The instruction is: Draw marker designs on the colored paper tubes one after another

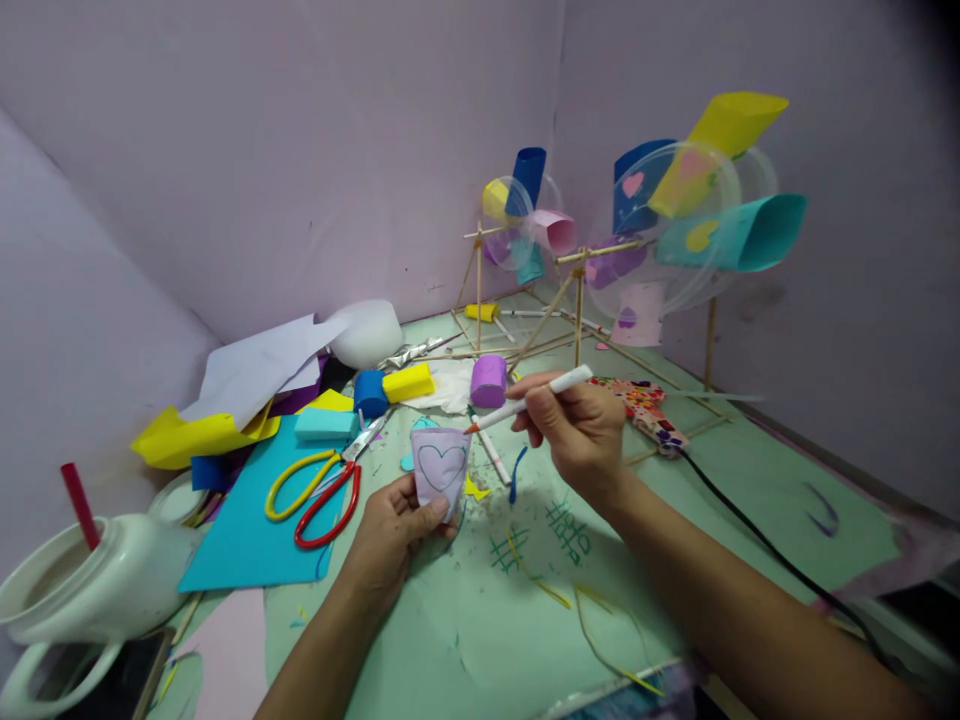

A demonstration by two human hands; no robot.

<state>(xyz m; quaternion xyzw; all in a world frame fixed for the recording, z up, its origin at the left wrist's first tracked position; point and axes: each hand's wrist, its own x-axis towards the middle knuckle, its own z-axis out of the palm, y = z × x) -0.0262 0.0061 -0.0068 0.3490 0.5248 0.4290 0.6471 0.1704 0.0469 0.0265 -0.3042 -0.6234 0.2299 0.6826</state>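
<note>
**Heart on lilac paper, pen held just above it**

The left hand (394, 525) holds a lilac paper piece (440, 467) upright near the middle of the desk (487, 620). Its grip is closed on the lower edge, thumb in front and fingers behind, so the drawn heart outline faces the camera.

The right hand (577, 430) is just right of the paper and a little farther off. Its grip is closed around a white marker (529, 398), pinched at mid-barrel. The orange tip points left and sits close to the paper's upper right corner; I cannot tell whether it touches.

Left of the paper, red-and-yellow scissors (319, 490) lie partly on a cyan sheet (255, 520). A purple roll (488, 381) stands just beyond the marker. Two stick-framed paper wheels stand at the far right: the larger wheel (675, 225) nearer, the smaller wheel (525, 215) behind it.

A black cable (757, 540) runs along the desk beside the right forearm. At the near left, a white jug (90, 590) holds a red stick (79, 503).
</note>
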